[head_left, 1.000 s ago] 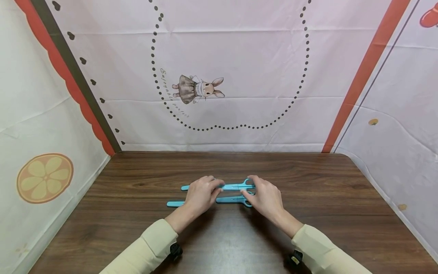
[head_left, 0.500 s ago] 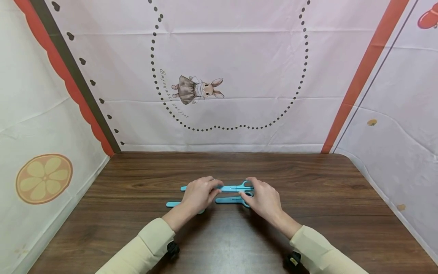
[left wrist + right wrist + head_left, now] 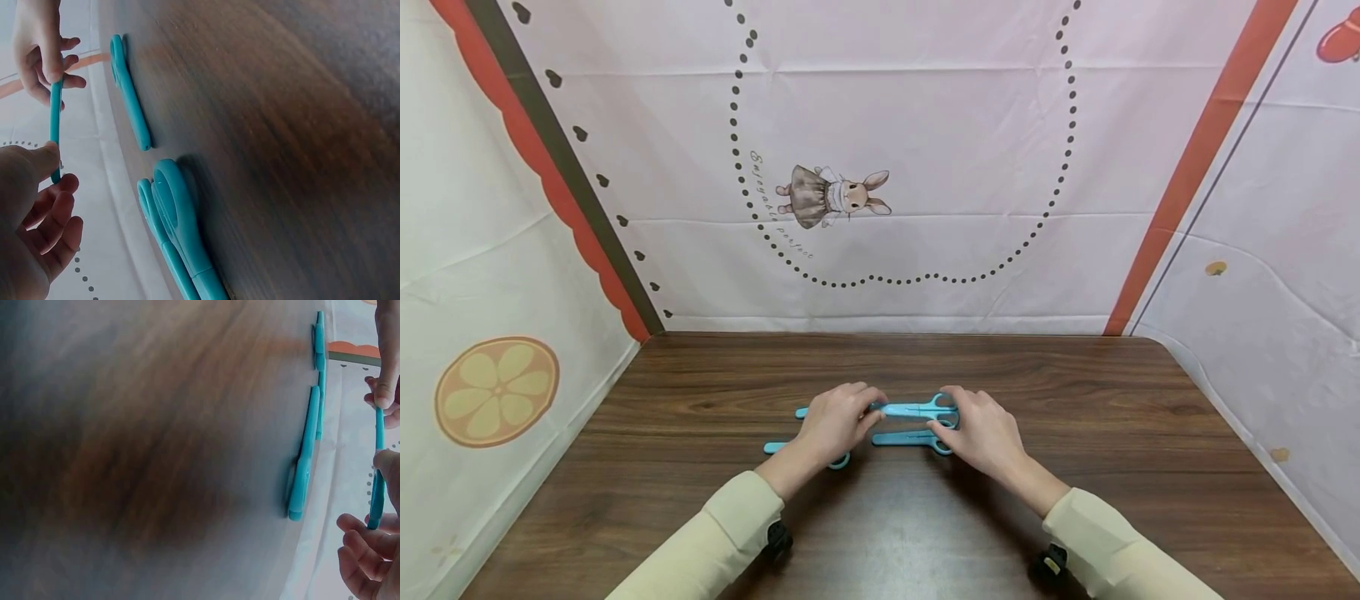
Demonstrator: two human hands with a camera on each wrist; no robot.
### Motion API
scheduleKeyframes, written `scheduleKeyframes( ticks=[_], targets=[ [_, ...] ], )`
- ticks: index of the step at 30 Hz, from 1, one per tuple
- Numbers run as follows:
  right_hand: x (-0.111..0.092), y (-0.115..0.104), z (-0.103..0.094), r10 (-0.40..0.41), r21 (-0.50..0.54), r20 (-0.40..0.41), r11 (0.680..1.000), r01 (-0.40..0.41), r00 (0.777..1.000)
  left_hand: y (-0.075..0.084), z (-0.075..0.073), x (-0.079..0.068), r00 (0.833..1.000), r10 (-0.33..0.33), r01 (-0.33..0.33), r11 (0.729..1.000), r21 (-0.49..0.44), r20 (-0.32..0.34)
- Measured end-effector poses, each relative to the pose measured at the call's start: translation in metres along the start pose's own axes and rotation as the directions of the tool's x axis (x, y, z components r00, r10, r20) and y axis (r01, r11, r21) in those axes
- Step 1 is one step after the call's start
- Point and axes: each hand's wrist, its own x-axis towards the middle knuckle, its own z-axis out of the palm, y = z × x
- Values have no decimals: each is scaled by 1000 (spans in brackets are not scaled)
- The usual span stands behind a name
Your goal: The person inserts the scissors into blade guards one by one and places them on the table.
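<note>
A pair of light-blue scissors (image 3: pixel 910 410) is held level between both hands, raised off the table. My left hand (image 3: pixel 831 425) pinches its blade end between thumb and fingertips. At the handle loops, my right hand (image 3: pixel 988 435) grips with thumb and fingers. Below lies another pair of blue scissors (image 3: pixel 901 437), its loops partly hidden by the right hand. Two more pairs rest at left: the nearer scissors (image 3: pixel 782 447) lie partly behind the left wrist, and the farther scissors (image 3: pixel 802 412) are mostly covered by that hand. In the left wrist view, their loops (image 3: pixel 170 197) stand close together.
The brown wood-grain table (image 3: pixel 1075 392) ends at a back cloth (image 3: pixel 925 167) printed with a rabbit. Cloth walls also stand at left and right. Dark wrist cameras (image 3: pixel 778 542) sit at the cuffs.
Both hands keep their hold on the raised scissors with hardly any movement. The left hand has shifted slightly left, and a loop of the near-left scissors now shows beside the wrist.
</note>
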Motion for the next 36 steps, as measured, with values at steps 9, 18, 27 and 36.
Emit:
scheduleKeyframes(
  ticks=[9, 18, 27, 36],
  targets=[
    [5, 9, -1, -42, -1, 49, 999, 42, 998, -1, 6, 7, 997, -56, 56, 998, 12, 60],
    [10, 17, -1, -51, -7, 42, 999, 51, 998, -1, 11, 15, 990, -96, 95, 995, 15, 102],
    [14, 22, 0, -56, -27, 45, 998, 57, 997, 0, 13, 22, 977, -128, 125, 992, 28, 169],
    [18, 27, 3, -35, -32, 67, 999, 38, 997, 1, 17, 29, 967, -154, 147, 988, 47, 201]
  ],
)
